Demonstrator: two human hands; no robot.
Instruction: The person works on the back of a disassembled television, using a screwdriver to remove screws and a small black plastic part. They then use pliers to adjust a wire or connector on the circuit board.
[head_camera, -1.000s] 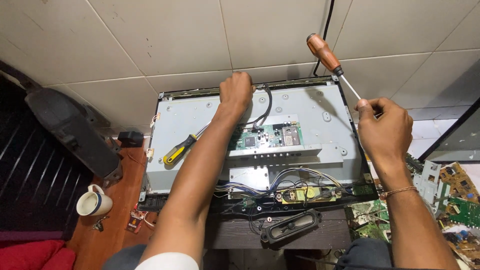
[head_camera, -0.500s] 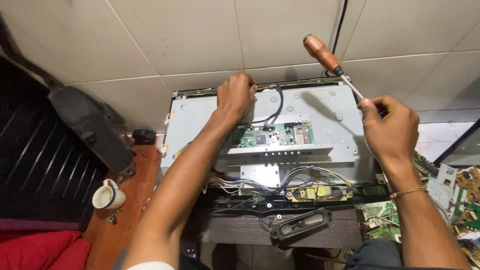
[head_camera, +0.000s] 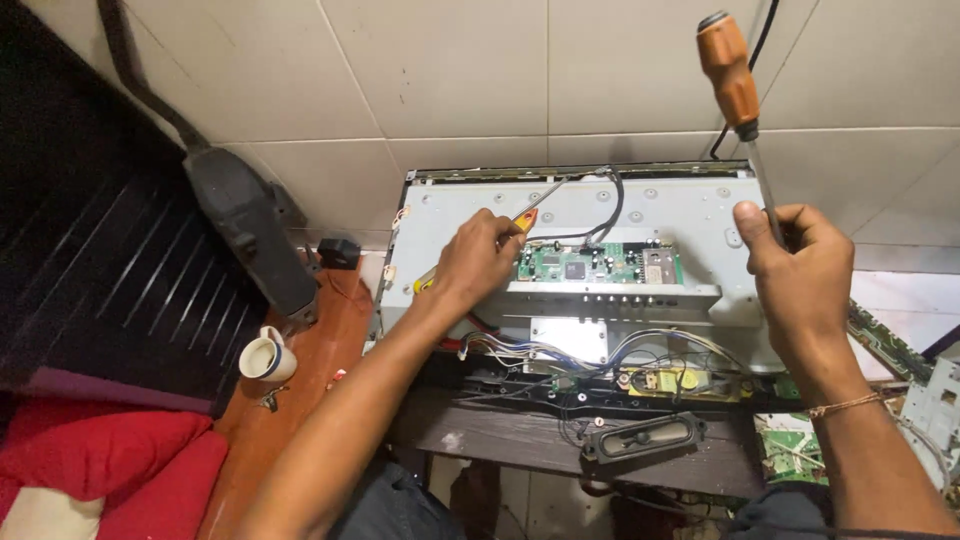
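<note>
Left hand clamped on yellow screwdriver over metal chassis, handle mostly hidden; right hand grips orange-handled screwdriver shaft at chassis right edge, tip hidden.

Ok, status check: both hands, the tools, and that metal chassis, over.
Left hand grips yellow-handled screwdriver over metal chassis. Right hand holds orange-handled screwdriver by its shaft, handle up. Black cable loops beside green circuit board.

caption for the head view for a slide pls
Left hand grips a yellow-handled screwdriver over an opened metal chassis; right hand holds an orange-handled screwdriver by its shaft.
</note>
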